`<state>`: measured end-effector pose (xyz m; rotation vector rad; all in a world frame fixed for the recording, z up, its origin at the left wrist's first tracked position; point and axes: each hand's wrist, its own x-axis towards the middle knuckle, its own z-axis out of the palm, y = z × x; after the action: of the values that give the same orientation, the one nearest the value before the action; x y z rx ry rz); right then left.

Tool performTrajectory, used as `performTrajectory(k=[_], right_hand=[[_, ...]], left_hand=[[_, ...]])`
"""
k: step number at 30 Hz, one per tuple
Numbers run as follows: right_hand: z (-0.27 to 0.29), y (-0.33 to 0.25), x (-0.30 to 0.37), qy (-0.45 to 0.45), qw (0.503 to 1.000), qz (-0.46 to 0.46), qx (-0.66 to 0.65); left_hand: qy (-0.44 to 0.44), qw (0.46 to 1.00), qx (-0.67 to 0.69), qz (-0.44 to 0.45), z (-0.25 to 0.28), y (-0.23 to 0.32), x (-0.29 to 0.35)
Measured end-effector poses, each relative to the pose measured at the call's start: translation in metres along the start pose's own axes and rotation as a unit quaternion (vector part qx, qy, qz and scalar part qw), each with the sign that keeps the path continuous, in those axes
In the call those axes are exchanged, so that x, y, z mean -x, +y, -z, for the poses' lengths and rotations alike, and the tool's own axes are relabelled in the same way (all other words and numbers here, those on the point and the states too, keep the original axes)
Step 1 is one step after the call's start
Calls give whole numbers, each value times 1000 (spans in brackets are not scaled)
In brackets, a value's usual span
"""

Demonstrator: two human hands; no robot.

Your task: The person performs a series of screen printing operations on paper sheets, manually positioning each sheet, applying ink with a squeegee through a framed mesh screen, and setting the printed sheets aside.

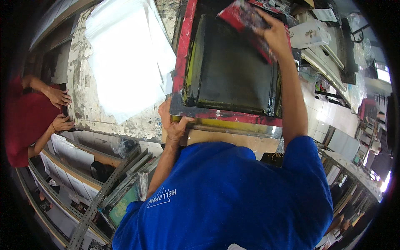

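We find the right hand (275, 36) clasping a red-and-black squeegee (242, 21), upper centre of view, over the red-rimmed screen (180, 66). We note the left hand (173, 126) at the screen's lower-left corner; its grip we cannot tell.

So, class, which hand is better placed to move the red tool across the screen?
Probably the right hand: it holds the red tool over the dark screen. The left hand is at a near corner of the frame.
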<state>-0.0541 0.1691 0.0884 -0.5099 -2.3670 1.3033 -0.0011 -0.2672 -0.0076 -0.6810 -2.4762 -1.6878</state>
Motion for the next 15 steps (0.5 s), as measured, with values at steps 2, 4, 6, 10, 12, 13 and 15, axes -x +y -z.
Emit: performTrajectory(k=[2,4,6,10,12,13,15], right_hand=[[1,-44,58,-20,999,25,40],[6,-95,106,-55,994,28,93],[11,-157,139,-92,973,1,212],[25,-227,148,-70,916,111,379],[40,-244,130,-19,904,203,375],[51,-242,116,8,917,241,319],[64,-233,83,33,918,347,188]], left_hand=[[20,998,18,-51,2,9,-12],[49,995,34,-78,3,19,-24],[73,991,63,-97,5,38,-44],[139,973,179,-49,-1,85,-90],[185,958,214,-55,-6,129,-126],[211,944,241,-82,-16,148,-149],[251,903,314,-153,-32,156,-186]])
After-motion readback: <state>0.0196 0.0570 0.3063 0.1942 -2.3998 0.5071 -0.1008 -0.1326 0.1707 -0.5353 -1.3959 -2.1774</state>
